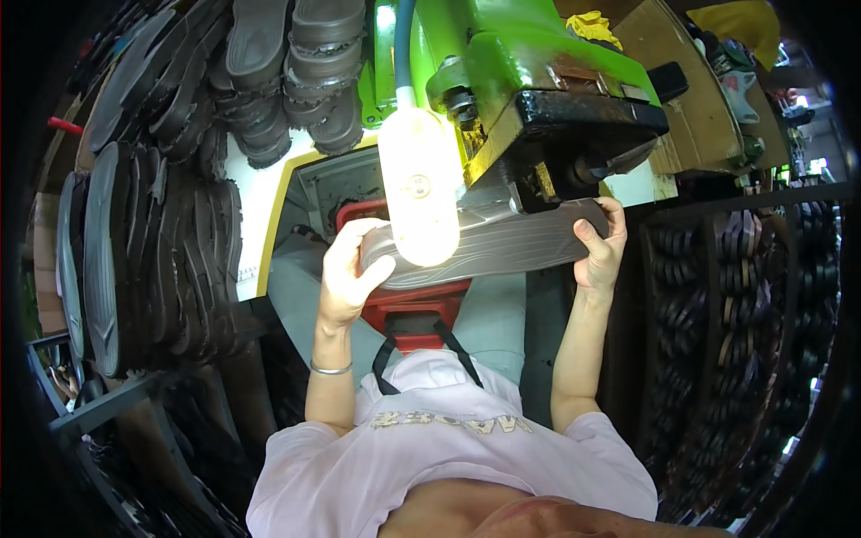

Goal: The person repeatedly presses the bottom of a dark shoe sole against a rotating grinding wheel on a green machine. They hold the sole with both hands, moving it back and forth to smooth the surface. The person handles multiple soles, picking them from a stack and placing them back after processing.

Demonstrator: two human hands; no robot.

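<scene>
A dark grey ribbed shoe sole [511,247] lies flat across the middle, held at both ends. My left hand [348,269] grips its left end, thumb on top. My right hand [599,247] grips its right end, fingers curled over the edge. The sole's far edge sits under the black head [574,125] of a green machine [502,45]. A lit white lamp [420,184] hangs in front and hides part of the sole's left half.
Stacks of dark soles [152,242] stand on a shelf at the left, more soles [296,72] pile at the top. A dark rack with soles [744,296] fills the right. A red frame [413,309] sits below the sole. Cardboard [700,108] lies at upper right.
</scene>
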